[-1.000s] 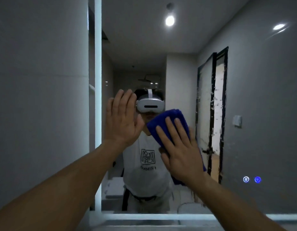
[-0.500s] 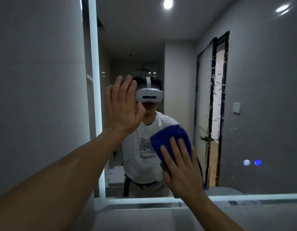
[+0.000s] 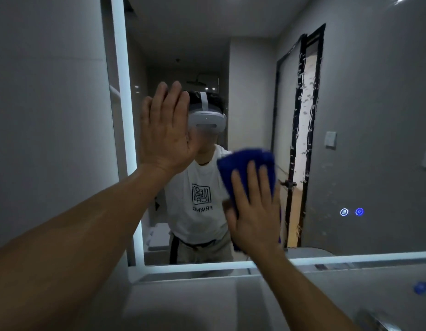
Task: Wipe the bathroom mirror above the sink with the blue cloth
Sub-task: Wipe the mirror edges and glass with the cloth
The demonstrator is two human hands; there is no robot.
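Blue cloth (image 3: 245,168): a soft, folded pad; it is pressed flat against the mirror (image 3: 362,91) just at 3 o'clock of the view's centre; its upper edge is blurred.
Right hand (image 3: 255,218): laid over the cloth's lower half; fingers are held straight and spread, nothing is clenched; the cloth is pinned under palm and fingers, not pinched.
Left hand (image 3: 166,132): raised at 10 o'clock of the cloth; fingers are held straight and close together, nothing is grasped; the palm is turned to the glass, though contact cannot be confirmed.
Handling: the cloth is judged light and limp, apt to bunch or slide on smooth glass; it is best taken under a flat palm at its middle, with even pressure; the glass is judged fragile, so hard leaning is to be avoided.
Sink (image 3: 207,302): seen dimly at 6 o'clock, below the mirror's lit lower edge.
Touch icons (image 3: 351,212): two glowing marks at 4 o'clock of the cloth; they could be triggered by a passing wipe.
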